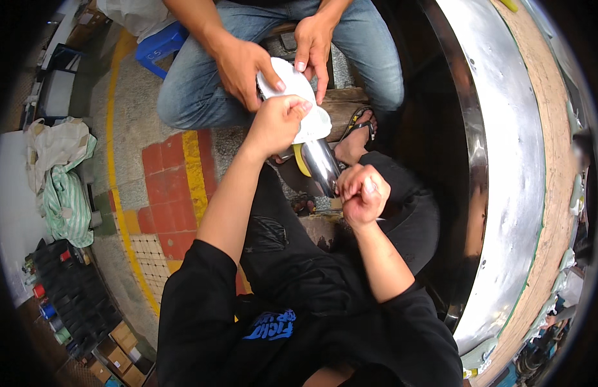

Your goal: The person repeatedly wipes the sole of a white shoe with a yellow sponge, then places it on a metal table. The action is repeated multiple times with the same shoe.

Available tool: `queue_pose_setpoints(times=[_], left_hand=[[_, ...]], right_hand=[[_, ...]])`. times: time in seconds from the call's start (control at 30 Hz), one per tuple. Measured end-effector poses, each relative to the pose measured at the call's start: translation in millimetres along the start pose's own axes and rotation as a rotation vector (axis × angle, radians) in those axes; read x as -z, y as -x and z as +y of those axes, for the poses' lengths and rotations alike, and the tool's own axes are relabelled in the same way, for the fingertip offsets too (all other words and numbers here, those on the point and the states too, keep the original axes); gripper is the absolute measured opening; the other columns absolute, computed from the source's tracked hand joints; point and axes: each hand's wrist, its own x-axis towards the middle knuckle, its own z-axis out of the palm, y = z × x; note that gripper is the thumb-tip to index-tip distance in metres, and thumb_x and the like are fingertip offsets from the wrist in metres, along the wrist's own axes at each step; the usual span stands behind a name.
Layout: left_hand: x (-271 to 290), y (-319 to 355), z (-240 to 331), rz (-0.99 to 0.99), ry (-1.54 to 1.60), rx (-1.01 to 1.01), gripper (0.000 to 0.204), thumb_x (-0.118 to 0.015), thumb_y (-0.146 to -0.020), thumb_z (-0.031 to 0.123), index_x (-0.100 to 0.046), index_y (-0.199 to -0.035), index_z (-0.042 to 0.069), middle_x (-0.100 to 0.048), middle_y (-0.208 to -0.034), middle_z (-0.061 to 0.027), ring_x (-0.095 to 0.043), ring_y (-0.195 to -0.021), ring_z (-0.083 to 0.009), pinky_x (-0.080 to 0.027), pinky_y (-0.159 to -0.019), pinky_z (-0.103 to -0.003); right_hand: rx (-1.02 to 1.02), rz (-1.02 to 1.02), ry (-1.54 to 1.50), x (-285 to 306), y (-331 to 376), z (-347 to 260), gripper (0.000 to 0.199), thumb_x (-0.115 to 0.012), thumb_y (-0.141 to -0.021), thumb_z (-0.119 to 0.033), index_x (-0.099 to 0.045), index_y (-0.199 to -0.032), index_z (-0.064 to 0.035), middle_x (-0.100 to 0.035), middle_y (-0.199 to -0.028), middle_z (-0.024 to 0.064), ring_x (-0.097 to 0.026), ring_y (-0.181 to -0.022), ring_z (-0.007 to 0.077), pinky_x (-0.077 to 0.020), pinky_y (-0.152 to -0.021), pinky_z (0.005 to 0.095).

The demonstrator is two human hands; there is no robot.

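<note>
Seen from above, cloth bags slump at the far left beside a yellow floor stripe and a patch of red tiles, with small cardboard boxes lower down. A seated co-worker in jeans faces the camera wearer, one hand and the other both resting on a white foam sleeve. The wearer's left hand closes its fingers on the near edge of that sleeve, which covers the upper end of a shiny metal cylinder tilted between the two people at centre frame; a yellow band shows just below the foam. The right hand is curled into a fist at the cylinder's lower end, fingers together; whether it grips the metal or something smaller cannot be told. At right curves a large polished metal disc edged in wood.
</note>
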Motion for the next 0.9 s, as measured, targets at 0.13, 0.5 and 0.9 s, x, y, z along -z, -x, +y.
queue_pose_setpoints(times=[0.13, 0.5, 0.9], left_hand=[[5.8, -17.9, -2.2, -0.042, 0.126, 0.141, 0.025, -0.063, -0.103, 0.017, -0.073, -0.100, -0.005, -0.069, -0.074, -0.0057, -0.062, -0.067, -0.0110, -0.049, -0.061, -0.032], [3.5, -21.9, -6.2, -0.016, 0.077, -0.029, 0.021, -0.064, -0.097, 0.015, -0.071, -0.094, -0.005, -0.070, -0.073, -0.0143, -0.065, -0.064, -0.0179, -0.051, -0.061, -0.036], [-40.9, 78.6, -17.9, 0.261, -0.228, -0.578, 0.018, -0.069, -0.086, 0.012, -0.071, -0.101, 0.002, -0.074, -0.110, -0.0165, -0.069, -0.109, -0.0381, -0.051, -0.102, -0.050]], right_hand=[[0.043, 0.011, 0.138, -8.5, -8.9, 4.7, 0.039, -0.056, -0.095, -0.027, -0.051, -0.066, -0.0010, -0.051, -0.054, 0.0077, -0.047, -0.047, 0.0159, -0.0375, -0.046, 0.0290], [0.358, 0.141, 0.100, -52.1, -28.9, 58.3, 0.028, -0.060, -0.091, -0.021, -0.058, -0.072, -0.0008, -0.059, -0.062, 0.0092, -0.057, -0.053, 0.0217, -0.0451, -0.052, 0.0312], [-1.301, 0.172, 0.200, -27.5, 52.3, -33.5, 0.031, -0.045, -0.106, -0.016, -0.051, -0.132, -0.0004, -0.063, -0.094, 0.0075, -0.067, -0.072, 0.0130, -0.0552, -0.053, 0.0277]])
